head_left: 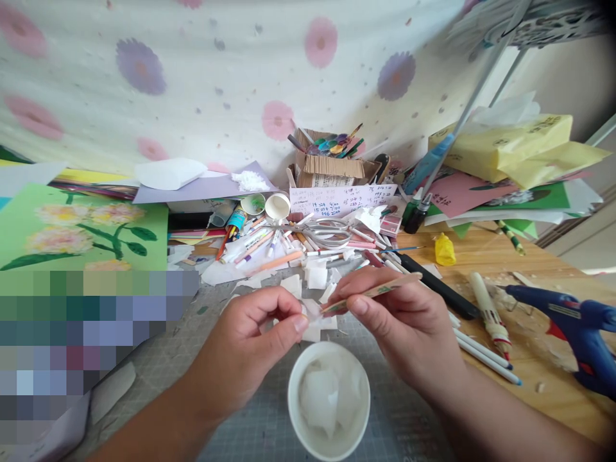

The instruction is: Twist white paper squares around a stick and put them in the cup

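My left hand pinches a small, thin white piece of paper between thumb and forefinger. Held like a pen in my right hand is a flat wooden craft stick with faint green and red marks; its lower end meets the paper, or lies right beside it. Below both hands stands a white paper cup, with pale, translucent white pieces inside. Several white paper squares lie scattered on the grey cutting mat behind my fingers.
A blue glue gun, a white multicolour pen and a yellow bottle lie to the right. Scissors rest on a heap of pens at the back, before a cardboard box. A green flower picture is at left.
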`<action>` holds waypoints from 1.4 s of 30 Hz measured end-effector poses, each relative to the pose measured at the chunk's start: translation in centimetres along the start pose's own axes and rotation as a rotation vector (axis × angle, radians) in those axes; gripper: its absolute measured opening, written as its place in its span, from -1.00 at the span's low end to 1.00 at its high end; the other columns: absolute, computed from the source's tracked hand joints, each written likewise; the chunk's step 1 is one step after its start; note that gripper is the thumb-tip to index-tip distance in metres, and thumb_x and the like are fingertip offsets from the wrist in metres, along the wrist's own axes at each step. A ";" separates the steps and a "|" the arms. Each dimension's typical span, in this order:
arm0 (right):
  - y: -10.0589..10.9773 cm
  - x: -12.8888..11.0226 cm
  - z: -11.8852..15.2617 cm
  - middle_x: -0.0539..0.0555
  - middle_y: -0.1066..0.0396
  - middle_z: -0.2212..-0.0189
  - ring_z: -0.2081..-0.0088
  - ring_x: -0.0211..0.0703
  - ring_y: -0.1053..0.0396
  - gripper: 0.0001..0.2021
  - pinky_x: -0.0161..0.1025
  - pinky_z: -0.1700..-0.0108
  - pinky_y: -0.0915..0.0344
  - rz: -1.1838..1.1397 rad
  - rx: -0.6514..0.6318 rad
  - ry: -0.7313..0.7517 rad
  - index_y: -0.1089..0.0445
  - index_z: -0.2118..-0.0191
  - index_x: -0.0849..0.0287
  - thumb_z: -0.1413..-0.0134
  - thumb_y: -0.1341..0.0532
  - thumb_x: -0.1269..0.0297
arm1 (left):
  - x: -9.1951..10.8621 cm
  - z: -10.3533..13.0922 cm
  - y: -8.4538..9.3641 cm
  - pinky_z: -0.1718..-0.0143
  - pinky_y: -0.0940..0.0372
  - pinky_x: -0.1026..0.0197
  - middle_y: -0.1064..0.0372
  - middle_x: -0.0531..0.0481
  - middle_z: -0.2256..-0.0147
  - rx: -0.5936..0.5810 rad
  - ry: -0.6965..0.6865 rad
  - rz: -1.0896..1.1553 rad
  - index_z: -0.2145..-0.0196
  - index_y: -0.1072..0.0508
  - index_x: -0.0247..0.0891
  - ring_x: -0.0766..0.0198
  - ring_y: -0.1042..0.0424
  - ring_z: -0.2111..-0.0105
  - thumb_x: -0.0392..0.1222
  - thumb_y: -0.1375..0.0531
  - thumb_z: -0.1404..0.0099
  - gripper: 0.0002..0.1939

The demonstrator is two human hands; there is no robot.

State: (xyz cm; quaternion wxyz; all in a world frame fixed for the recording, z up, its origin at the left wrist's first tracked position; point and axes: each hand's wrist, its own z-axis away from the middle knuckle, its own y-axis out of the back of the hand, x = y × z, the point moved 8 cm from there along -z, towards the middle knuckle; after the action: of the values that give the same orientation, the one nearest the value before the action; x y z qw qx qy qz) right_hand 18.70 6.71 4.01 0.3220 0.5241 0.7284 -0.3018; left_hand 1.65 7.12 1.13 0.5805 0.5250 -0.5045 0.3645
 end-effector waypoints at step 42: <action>0.3 2.6 -0.7 0.09 -0.62 0.35 0.30 -0.14 -0.56 -0.83 -0.20 0.23 -0.50 0.115 -0.336 -0.198 -0.58 0.25 0.15 -0.29 -0.35 0.16 | -3.5 -0.7 1.3 0.12 -0.34 0.14 -0.47 0.03 0.28 -0.687 -0.005 -0.959 0.46 -0.55 -0.18 0.04 -0.47 0.14 -0.40 -0.38 -0.04 -0.85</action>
State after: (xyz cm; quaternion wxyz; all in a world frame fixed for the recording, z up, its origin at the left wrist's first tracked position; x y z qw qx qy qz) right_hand 18.22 8.79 2.33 0.4917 0.4715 0.7022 -0.2071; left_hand -0.21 8.36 -1.87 0.8161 0.4773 -0.3012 -0.1242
